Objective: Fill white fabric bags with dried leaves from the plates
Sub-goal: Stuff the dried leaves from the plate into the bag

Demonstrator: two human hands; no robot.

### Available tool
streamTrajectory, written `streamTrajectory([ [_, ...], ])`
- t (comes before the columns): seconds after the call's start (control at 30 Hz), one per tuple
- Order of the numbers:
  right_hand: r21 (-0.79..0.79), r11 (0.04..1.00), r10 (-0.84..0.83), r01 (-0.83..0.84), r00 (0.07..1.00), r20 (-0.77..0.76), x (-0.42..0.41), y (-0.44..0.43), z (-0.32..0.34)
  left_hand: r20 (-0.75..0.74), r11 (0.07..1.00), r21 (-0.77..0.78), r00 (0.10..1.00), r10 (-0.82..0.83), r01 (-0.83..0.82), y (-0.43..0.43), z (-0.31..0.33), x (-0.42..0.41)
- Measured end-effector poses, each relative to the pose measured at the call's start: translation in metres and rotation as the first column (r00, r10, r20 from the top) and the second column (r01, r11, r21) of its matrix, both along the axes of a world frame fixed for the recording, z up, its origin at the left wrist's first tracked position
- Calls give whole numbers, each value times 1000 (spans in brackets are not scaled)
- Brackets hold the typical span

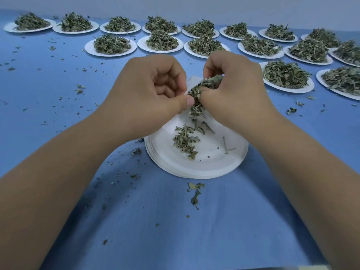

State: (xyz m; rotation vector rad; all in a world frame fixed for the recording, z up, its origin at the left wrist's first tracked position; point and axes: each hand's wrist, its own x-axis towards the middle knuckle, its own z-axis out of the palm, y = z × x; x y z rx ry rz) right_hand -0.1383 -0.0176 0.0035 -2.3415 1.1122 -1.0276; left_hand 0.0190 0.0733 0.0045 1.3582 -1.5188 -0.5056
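Above a stack of white paper plates (196, 162) on a blue table (175, 221), the left hand (150, 88) pinches a white fabric bag (191, 83) while the right hand (233, 86) pinches dried leaves (206, 84) at its mouth.

Light cool, even, diffuse; fairly bright, no glare. Soft shadows on blue counter (58, 114), lower centre and lower left of frame. Wide-angle bend: rows of plates (88, 49) curve along top. Upper left and far right edges smeared. Centre reasonably sharp.
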Motion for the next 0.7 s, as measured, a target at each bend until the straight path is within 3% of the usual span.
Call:
streamTrajectory([
  [0.13, -60, 998, -24, 25, 999, 30, 1, 5, 2, -8, 999, -36, 1000, -9, 9, -1, -1, 0],
  [0.3, -3, 999, 50, -50, 997, 58, 4, 16, 3, 185, 970, -143, 957, 223, -198, -7, -8, -1],
  [0.47, 89, 973, 215, -211, 976, -43, -4, 20, 5, 127, 935, -117, 928, 350, -336, -11, -9, 6],
  [0.7, 84, 965, 234, -249, 960, 151, -13, 16, 9, 96, 934, -112, 932, 351, -340, -10, -7, 6],
])
